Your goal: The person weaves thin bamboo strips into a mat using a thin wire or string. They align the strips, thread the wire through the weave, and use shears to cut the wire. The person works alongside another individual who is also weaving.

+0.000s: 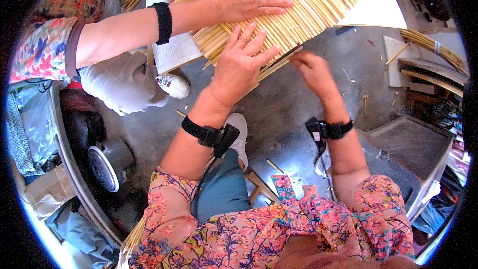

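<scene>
A mat of yellow reed-like stalks (318, 0), laid side by side, covers much of the white tabletop (376, 7). My left hand (239, 65) lies on the mat's near edge, its fingers spread over the stalks. At that same edge, by the end of a thin, darker stick (279, 64), my right hand (316, 72) has its fingertips pinched together. What they hold is too small to make out. Another person's hand (251, 2), wearing a ring, rests flat on the mat just beyond my left hand.
A person in a floral sleeve (42, 52) is at the left. A lidded metal pot (112, 162) stands on the floor at lower left. A dark-topped box (408, 144) is at right, below a bundle of stalks (435, 47). Stalk scraps litter the grey floor (279, 119).
</scene>
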A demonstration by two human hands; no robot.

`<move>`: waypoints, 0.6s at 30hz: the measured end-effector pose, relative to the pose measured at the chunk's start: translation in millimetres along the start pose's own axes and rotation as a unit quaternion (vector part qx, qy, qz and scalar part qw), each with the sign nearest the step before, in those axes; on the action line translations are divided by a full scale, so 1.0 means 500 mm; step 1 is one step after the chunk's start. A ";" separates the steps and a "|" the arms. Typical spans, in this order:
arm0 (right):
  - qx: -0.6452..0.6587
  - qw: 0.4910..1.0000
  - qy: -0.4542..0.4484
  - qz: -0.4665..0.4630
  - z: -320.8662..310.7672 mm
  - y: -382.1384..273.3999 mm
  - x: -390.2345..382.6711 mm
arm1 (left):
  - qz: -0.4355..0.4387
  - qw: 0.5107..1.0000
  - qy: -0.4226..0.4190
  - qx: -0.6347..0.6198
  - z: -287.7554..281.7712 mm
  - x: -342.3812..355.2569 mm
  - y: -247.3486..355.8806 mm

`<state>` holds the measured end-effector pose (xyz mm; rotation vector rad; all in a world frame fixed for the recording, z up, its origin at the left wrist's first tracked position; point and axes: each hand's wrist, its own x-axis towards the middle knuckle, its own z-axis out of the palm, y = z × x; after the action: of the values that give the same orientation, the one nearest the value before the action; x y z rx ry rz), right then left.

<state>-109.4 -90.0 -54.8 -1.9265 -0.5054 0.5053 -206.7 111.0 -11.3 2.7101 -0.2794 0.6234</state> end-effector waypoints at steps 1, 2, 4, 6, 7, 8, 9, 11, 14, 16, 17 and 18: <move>-0.160 0.986 0.025 -0.041 -0.020 0.006 -0.007 | -0.003 1.000 -0.002 -0.003 0.001 -0.004 -0.001; -0.153 0.983 0.065 -0.074 -0.025 -0.046 -0.012 | -0.004 1.000 0.001 0.001 0.000 -0.010 -0.002; -0.139 0.970 0.146 -0.140 -0.034 -0.151 -0.020 | -0.005 1.000 0.010 0.008 0.001 -0.019 -0.006; -0.196 0.941 0.121 -0.247 -0.012 -0.158 0.017 | 0.001 1.000 0.014 0.007 0.008 -0.012 -0.002; -0.223 0.922 0.106 -0.299 -0.002 -0.157 0.042 | 0.003 1.000 0.016 0.007 0.010 -0.010 -0.004; -0.232 0.922 0.086 -0.297 0.008 -0.152 0.059 | 0.008 0.999 0.026 0.017 0.012 -0.011 -0.006; -0.241 0.922 0.066 -0.294 0.018 -0.145 0.074 | 0.014 0.999 0.037 0.027 0.015 -0.008 -0.006; -0.236 0.926 0.038 -0.291 0.036 -0.129 0.090 | 0.014 0.998 0.045 0.038 0.019 -0.013 -0.006; -0.233 0.922 0.039 -0.308 0.050 -0.122 0.099 | 0.012 0.998 0.048 0.040 0.021 -0.016 -0.009; -0.273 0.899 0.056 -0.338 0.057 -0.126 0.099 | 0.011 0.998 0.049 0.044 0.022 -0.018 -0.009; -0.271 0.892 0.072 -0.355 0.059 -0.130 0.097 | 0.012 0.998 0.047 0.045 0.021 -0.019 -0.009; -0.270 0.884 0.088 -0.371 0.058 -0.134 0.093 | 0.014 0.998 0.044 0.045 0.021 -0.019 -0.007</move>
<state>-95.4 -17.2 -9.6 -2.0571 -1.2919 -0.3469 -209.9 111.5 -25.4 2.7586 -0.2725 0.7793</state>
